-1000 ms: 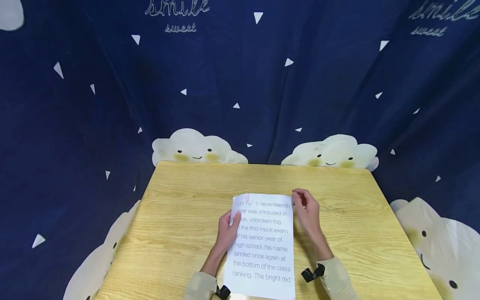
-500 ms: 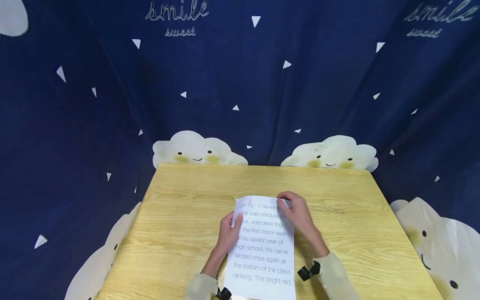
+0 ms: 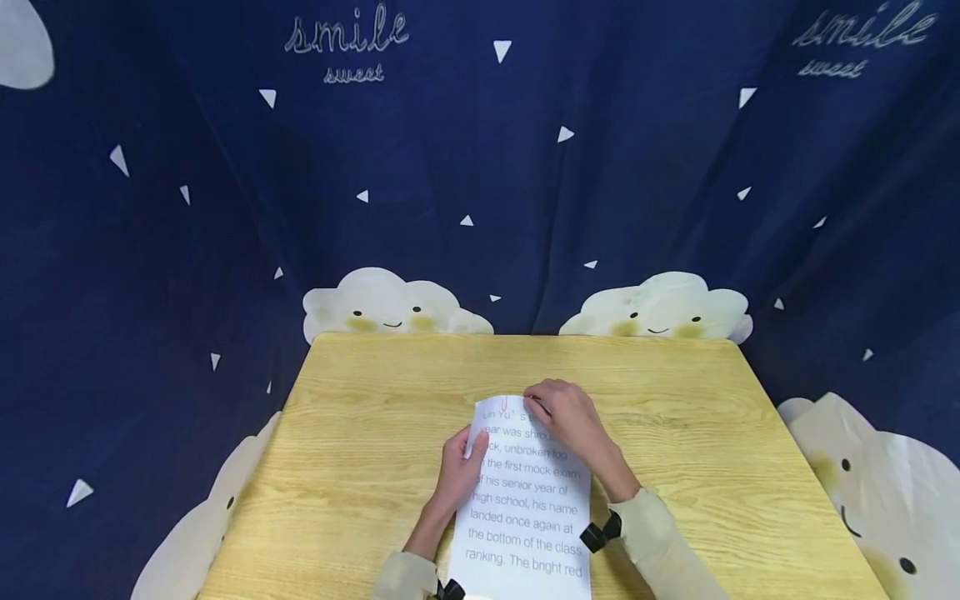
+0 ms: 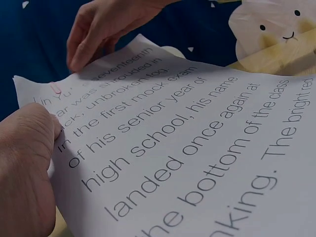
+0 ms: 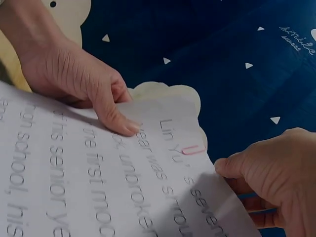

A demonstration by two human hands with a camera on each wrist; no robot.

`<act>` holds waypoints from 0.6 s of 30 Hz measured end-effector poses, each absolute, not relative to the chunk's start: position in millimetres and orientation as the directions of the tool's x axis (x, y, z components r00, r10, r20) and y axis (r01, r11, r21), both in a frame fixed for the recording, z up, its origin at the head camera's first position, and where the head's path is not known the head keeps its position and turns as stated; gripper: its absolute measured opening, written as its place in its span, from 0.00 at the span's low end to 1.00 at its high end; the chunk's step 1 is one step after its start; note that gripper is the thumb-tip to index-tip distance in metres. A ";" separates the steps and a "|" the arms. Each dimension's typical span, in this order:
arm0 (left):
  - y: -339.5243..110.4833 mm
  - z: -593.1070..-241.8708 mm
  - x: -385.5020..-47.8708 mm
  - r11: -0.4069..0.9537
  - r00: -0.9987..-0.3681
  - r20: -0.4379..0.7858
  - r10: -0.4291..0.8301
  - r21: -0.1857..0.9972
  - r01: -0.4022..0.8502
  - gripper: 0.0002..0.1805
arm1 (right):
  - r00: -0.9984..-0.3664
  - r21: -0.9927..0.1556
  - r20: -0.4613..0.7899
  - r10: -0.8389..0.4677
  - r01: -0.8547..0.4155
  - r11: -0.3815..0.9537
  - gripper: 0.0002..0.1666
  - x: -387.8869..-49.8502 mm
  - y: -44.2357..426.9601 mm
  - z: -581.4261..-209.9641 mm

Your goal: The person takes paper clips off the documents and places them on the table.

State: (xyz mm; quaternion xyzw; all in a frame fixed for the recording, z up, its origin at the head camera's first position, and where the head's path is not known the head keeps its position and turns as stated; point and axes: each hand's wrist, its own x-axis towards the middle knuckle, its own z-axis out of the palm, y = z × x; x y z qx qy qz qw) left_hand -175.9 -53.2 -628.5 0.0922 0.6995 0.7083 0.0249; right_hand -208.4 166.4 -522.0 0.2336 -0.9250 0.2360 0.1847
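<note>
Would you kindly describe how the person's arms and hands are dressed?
The left sleeve and right sleeve are plain beige. A small, blocky black device sits at each wrist. The left hand and right hand are bare.

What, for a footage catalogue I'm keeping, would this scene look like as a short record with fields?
Main item: rectangular white printed paper sheet
Fastener: small pinkish-red paper clip at the sheet's top edge
Left hand: pinches the sheet's left edge, thumb on the printed side
Right hand: at the top edge, right of the clip; whether it pinches the paper is unclear
Surface: light wood-grain table
Backdrop: dark blue cloth with white triangles and smiling white clouds
</note>
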 end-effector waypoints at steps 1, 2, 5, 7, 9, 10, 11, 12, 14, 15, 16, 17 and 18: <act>-52.8 -628.5 -175.4 -0.022 -0.981 0.098 0.167 0.995 0.096 0.20 | -0.820 -0.359 0.451 -0.352 -0.528 0.770 0.04 -209.5 164.3 -522.7; -52.6 -628.5 -174.8 -0.019 -0.981 0.100 0.167 0.995 0.098 0.20 | -0.818 -0.369 0.451 -0.356 -0.534 0.760 0.04 -210.3 162.0 -523.4; -52.1 -628.8 -174.0 -0.013 -0.980 0.103 0.171 0.995 0.103 0.19 | -0.816 -0.400 0.456 -0.356 -0.545 0.737 0.03 -212.0 155.6 -527.3; -52.3 -629.0 -173.7 -0.003 -0.980 0.104 0.171 0.994 0.106 0.19 | -0.816 -0.420 0.461 -0.349 -0.547 0.724 0.03 -212.7 152.1 -530.2; -52.6 -628.7 -173.4 0.008 -0.979 0.105 0.174 0.994 0.108 0.18 | -0.820 -0.441 0.463 -0.336 -0.542 0.715 0.02 -212.9 149.2 -532.6; -52.9 -628.6 -173.2 0.014 -0.979 0.105 0.176 0.994 0.109 0.18 | -0.824 -0.457 0.462 -0.328 -0.538 0.709 0.02 -213.0 148.1 -533.6; -53.2 -628.0 -173.0 0.019 -0.979 0.104 0.177 0.994 0.109 0.18 | -0.827 -0.470 0.461 -0.321 -0.534 0.702 0.03 -213.0 147.2 -534.3; -53.6 -627.6 -172.9 0.021 -0.978 0.102 0.179 0.994 0.108 0.19 | -0.831 -0.484 0.458 -0.316 -0.531 0.695 0.03 -212.9 146.4 -534.4; -54.3 -627.1 -173.2 0.029 -0.978 0.101 0.180 0.994 0.108 0.19 | -0.838 -0.506 0.450 -0.311 -0.525 0.684 0.03 -213.1 145.1 -535.3; -54.6 -626.8 -173.5 0.031 -0.978 0.103 0.180 0.993 0.110 0.19 | -0.840 -0.512 0.445 -0.310 -0.523 0.682 0.04 -213.1 144.6 -535.5; -54.9 -626.3 -173.5 0.036 -0.978 0.103 0.180 0.993 0.111 0.19 | -0.843 -0.518 0.439 -0.312 -0.521 0.678 0.04 -213.1 144.2 -535.5; -55.0 -625.9 -173.6 0.035 -0.978 0.104 0.181 0.993 0.112 0.19 | -0.845 -0.520 0.433 -0.315 -0.519 0.678 0.04 -213.2 143.9 -535.5; -55.3 -625.9 -173.9 0.033 -0.978 0.106 0.181 0.993 0.114 0.19 | -0.847 -0.519 0.427 -0.317 -0.517 0.680 0.04 -213.3 143.6 -535.7</act>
